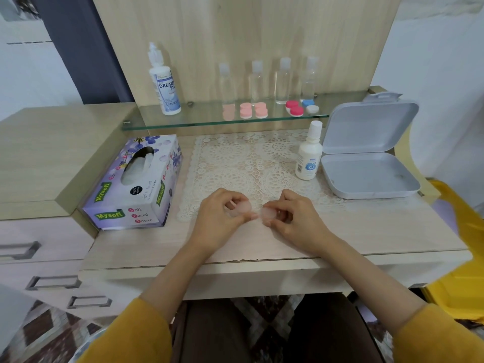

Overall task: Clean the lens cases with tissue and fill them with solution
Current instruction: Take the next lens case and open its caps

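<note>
On the far left, pale wooden drawers (39, 247) with grey handles sit beside the light wooden counter (366, 231). A purple cardboard tissue box with flowers on it (136, 179) lies on the left part of the counter, and a white tissue pokes up from its slot.

Behind the box, a long glass shelf (183, 123) runs along the wooden back wall. On its left end stands a tall white plastic solution bottle with blue writing (164, 85). Next come four small clear plastic bottles with white caps (269, 79) in a row. In front of them lie a pale pink lens case (228, 111), two pink and white lens cases (253, 110), a red and white lens case (294, 108) and a blue and white lens case (309, 106).

A white lace mat (248, 158) covers the middle of the counter. At its near edge, the left hand (217, 221) pinches one round end of a see-through pale pink lens case (266, 213). The right hand (296, 218) pinches the other end. Both hands have curled fingers closed on the case, just over the mat. I cannot tell if the case touches the mat. Both arms wear yellow sleeves (136, 336).

To the right of the mat stands a small white plastic bottle with a blue mark (309, 155). Just beside it, a grey plastic box (366, 176) lies with its lid up.
</note>
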A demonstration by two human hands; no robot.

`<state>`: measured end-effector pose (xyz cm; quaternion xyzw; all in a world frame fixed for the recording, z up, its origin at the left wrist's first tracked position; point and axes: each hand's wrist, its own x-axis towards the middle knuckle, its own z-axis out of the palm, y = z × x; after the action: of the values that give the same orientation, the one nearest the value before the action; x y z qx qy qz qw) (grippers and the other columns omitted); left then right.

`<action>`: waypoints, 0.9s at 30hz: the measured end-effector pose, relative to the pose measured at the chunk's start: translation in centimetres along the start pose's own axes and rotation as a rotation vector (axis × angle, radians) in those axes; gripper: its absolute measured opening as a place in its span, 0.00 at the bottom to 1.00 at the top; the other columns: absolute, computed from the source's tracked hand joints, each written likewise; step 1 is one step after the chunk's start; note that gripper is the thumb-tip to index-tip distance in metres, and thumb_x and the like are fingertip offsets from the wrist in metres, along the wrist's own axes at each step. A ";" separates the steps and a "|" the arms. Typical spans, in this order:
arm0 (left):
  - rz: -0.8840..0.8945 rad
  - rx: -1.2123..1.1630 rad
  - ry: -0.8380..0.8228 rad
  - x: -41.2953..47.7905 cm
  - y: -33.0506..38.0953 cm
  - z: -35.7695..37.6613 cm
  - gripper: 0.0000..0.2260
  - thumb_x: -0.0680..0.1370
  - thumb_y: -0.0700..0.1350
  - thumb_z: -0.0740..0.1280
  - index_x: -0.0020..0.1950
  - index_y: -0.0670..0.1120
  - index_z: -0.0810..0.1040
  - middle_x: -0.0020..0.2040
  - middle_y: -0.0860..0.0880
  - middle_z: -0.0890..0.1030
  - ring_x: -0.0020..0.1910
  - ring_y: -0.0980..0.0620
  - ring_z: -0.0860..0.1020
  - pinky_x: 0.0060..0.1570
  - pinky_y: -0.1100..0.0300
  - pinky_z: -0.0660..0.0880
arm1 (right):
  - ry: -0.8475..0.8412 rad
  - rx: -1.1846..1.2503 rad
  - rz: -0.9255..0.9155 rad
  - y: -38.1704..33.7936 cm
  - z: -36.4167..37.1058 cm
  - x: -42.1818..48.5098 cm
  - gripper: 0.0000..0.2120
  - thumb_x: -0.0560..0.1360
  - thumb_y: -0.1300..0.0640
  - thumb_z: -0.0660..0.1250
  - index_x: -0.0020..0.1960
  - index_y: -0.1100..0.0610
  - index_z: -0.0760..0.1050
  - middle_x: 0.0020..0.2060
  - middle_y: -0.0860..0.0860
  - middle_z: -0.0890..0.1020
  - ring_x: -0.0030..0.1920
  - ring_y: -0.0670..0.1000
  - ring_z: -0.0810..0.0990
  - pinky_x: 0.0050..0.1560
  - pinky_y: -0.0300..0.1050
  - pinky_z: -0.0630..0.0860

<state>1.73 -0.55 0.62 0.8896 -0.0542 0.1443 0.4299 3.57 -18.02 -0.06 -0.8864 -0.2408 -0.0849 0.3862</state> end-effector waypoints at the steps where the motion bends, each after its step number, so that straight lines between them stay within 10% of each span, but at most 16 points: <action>1: -0.016 0.019 -0.008 -0.1 -0.4 -0.4 0.13 0.63 0.46 0.78 0.45 0.49 0.81 0.44 0.52 0.78 0.40 0.59 0.73 0.40 0.75 0.65 | -0.001 -0.001 0.002 0.0 0.0 0.0 0.10 0.68 0.61 0.72 0.49 0.58 0.82 0.35 0.50 0.68 0.34 0.42 0.67 0.38 0.33 0.64; 8: -0.029 0.160 -0.115 -0.8 -1.7 -1.6 0.18 0.61 0.51 0.78 0.49 0.52 0.81 0.43 0.58 0.76 0.47 0.56 0.71 0.52 0.61 0.69 | -0.005 0.003 0.008 0.0 0.0 0.0 0.11 0.68 0.61 0.72 0.50 0.58 0.82 0.36 0.52 0.70 0.34 0.42 0.68 0.38 0.32 0.65; 27: 0.112 0.140 -0.127 0.1 -1.1 0.4 0.12 0.65 0.50 0.76 0.48 0.50 0.84 0.38 0.62 0.74 0.43 0.61 0.70 0.46 0.73 0.62 | -0.141 -0.109 0.094 -1.1 -1.1 1.3 0.10 0.65 0.55 0.75 0.41 0.59 0.78 0.37 0.49 0.76 0.38 0.48 0.74 0.40 0.42 0.73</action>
<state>2.18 -0.20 -0.37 0.9203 -0.1210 0.1150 0.3538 4.17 -17.71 1.80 -0.9201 -0.2207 -0.0172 0.3232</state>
